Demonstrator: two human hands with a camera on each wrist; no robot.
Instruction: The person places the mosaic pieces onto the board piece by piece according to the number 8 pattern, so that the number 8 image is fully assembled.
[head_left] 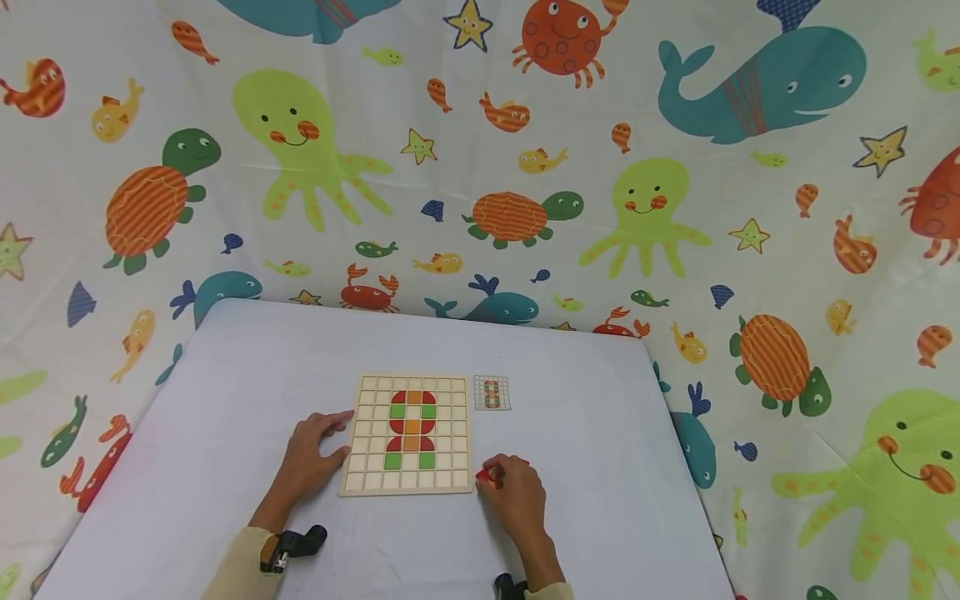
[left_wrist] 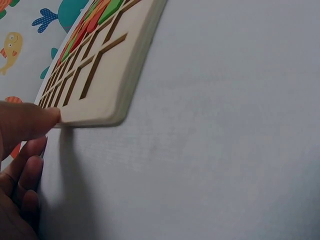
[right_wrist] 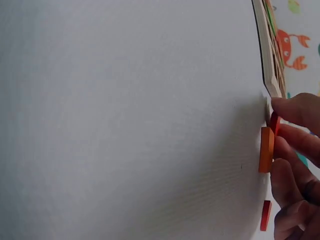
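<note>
A square wooden grid board (head_left: 346,467) lies on the table, with red, green and orange tiles set in a column of its cells. My left hand (head_left: 307,458) is at the board's left edge; in the left wrist view its thumb (left_wrist: 42,120) touches the rim and the other fingers bend loosely beside it. Off the near right corner, my right hand (head_left: 517,496) pinches a red tile (right_wrist: 274,122) between thumb and fingers. Right by those fingers are an orange tile (right_wrist: 266,150) and, farther along, another red tile (right_wrist: 265,215). The hand partly hides these tiles in the head view.
A small pattern card (head_left: 492,393) with a matching coloured grid lies right of the board's far corner. White cloth covers the table (head_left: 592,400). Behind it hangs a sea-animal curtain (head_left: 450,183). A black wrist camera (head_left: 303,542) sticks out from the left wrist.
</note>
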